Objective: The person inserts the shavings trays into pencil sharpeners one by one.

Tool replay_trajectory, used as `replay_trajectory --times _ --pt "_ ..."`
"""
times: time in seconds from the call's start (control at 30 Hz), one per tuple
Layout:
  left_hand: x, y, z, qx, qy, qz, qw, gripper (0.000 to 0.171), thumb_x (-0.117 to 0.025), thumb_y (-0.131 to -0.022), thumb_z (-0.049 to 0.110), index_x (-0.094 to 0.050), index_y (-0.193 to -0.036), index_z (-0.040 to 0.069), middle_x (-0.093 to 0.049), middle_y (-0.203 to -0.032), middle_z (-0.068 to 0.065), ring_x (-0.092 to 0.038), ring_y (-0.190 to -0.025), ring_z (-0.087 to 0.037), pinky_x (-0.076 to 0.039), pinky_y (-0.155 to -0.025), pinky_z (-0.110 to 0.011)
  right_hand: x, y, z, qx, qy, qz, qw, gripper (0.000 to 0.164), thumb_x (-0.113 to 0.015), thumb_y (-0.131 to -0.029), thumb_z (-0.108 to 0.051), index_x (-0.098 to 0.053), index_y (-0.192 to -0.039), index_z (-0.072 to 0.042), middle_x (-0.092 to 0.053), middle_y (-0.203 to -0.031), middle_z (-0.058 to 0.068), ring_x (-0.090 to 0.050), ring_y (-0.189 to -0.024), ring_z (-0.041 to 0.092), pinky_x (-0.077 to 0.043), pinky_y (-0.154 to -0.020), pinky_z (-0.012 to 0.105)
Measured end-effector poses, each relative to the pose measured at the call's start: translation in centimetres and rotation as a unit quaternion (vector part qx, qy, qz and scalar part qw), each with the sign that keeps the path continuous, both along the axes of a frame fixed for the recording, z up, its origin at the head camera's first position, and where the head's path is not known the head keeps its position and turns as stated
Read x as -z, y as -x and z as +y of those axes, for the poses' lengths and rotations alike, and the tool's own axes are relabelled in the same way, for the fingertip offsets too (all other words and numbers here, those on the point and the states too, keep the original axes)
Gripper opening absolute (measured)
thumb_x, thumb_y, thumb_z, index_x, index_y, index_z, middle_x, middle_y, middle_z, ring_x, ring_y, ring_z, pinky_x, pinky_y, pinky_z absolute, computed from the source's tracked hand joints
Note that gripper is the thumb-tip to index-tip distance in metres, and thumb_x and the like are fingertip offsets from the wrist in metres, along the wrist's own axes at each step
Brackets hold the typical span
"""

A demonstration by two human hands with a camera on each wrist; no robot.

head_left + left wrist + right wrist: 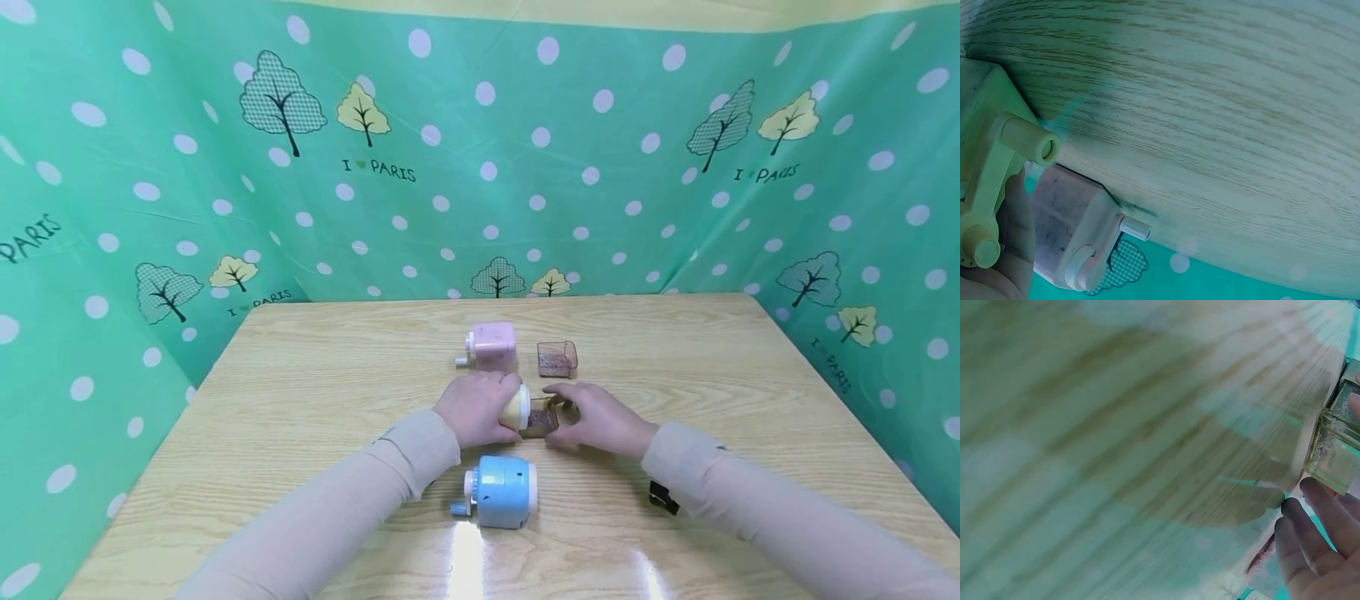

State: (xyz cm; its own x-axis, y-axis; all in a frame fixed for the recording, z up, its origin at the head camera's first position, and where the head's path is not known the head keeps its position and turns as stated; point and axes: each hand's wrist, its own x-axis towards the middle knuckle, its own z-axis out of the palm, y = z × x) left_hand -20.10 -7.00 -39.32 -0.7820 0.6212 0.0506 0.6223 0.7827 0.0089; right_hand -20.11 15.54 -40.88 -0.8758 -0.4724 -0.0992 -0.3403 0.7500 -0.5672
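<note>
My left hand [480,408] grips a cream-yellow crank pencil sharpener [512,410], its white front end facing right. In the left wrist view its crank handle [1025,139] sticks out beside the curled fingers. Right against that front lies a clear brownish shavings drawer [537,419] with dark shavings inside. My right hand [600,419] has its thumb and finger bent around the drawer's right end. In the right wrist view the drawer [1332,456] shows at the right edge beside the fingertips [1311,487]; part of it is cut off.
Behind my left hand stands a pink crank sharpener [495,346], with another clear drawer [557,360] of shavings to its right. Nearer me sits a blue crank sharpener [504,492]. A green printed curtain [450,242] borders the wooden table [315,392].
</note>
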Motion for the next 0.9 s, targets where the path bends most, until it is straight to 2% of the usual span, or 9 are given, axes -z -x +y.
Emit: replay_trajectory --times 0.33,0.57,0.9 --pt "0.19 0.12 0.0 0.002 -0.001 0.002 1.0 0.06 -0.082 -0.072 0.056 -0.056 -0.109 0.017 -0.068 -0.098 0.003 -0.065 -0.087 -0.014 -0.055 -0.069 -0.028 0.3 -0.05 0.73 -0.002 0.026 -0.013 1.0 0.073 -0.081 -0.08 -0.031 -0.05 -0.141 -0.004 -0.064 -0.131 0.013 -0.059 -0.122 0.032 -0.045 -0.107 0.051" --pt "0.25 0.17 0.02 0.002 -0.002 0.003 1.0 0.06 -0.082 -0.072 0.056 -0.056 -0.108 0.017 -0.067 -0.096 0.003 -0.064 -0.085 -0.014 -0.055 -0.07 -0.028 0.34 0.02 0.95 0.006 0.048 -0.031 0.998 0.072 -0.083 -0.078 -0.03 -0.052 -0.137 -0.005 -0.064 -0.13 0.016 -0.059 -0.121 0.036 -0.045 -0.106 0.054" --pt "0.1 0.11 0.03 -0.001 -0.007 -0.004 1.0 0.059 -0.083 -0.071 0.055 -0.056 -0.108 0.017 -0.067 -0.096 0.003 -0.064 -0.086 -0.014 -0.055 -0.07 -0.028 0.27 0.09 1.06 0.003 0.057 -0.035 0.998 0.061 -0.081 -0.081 -0.026 -0.056 -0.132 -0.005 -0.065 -0.127 0.014 -0.06 -0.12 0.033 -0.045 -0.107 0.052"
